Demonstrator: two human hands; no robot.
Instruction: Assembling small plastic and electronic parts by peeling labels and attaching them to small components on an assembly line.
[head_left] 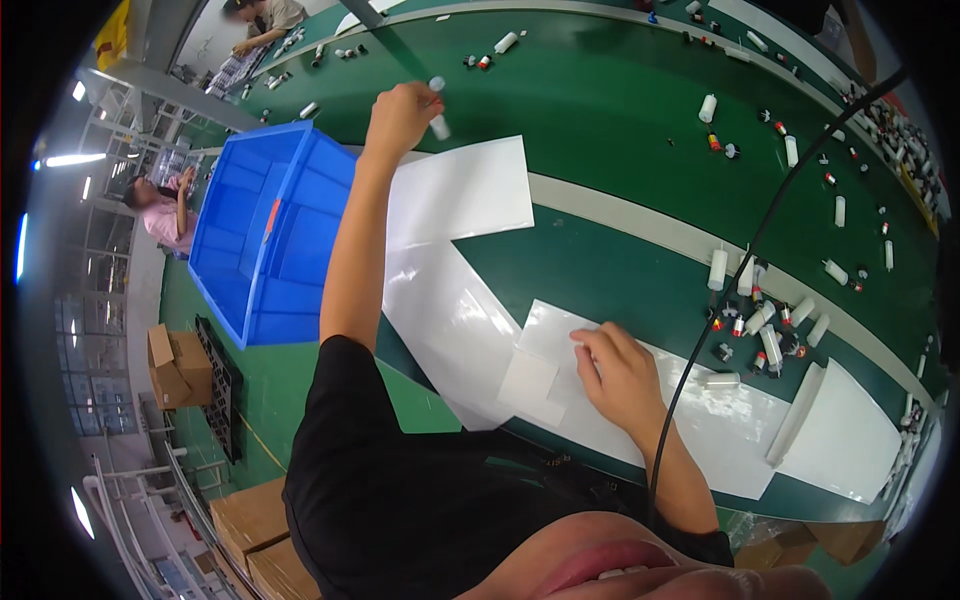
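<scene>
I see brown cardboard boxes (178, 365) on the floor at the far left, square-edged and matt, and more cartons (255, 530) low in the picture beside my black sleeve. Next to the table stands 1 big blue plastic crate (262, 235), rectangular, glossy, with a small orange mark on its inner wall; I can make out nothing lying in it.

My left hand (400, 118) is stretched out far over the green conveyor belt (610, 110), past the crate's far corner. It is curled tight around a small white plastic tube (438, 118), which pokes out above and below my fingers, a grey cap at its upper end. So the tube is up in that hand, above the edge of a white sheet (460, 190).

My right hand (620, 375) lies fingers-down on another glossy white sheet (700, 420) at the near edge of the table, with its fingertips at a smaller white square (530, 385); whether it pinches anything I cannot tell, it looks merely pressed flat. A black cable (745, 260) runs across the belt past that wrist.

To the right of that hand lies a loose cluster of white tubes and small red-and-black caps (765, 320) (smooth cylinders, some standing, some on their sides). More of the same are scattered along the belt's far side (835, 190).
</scene>
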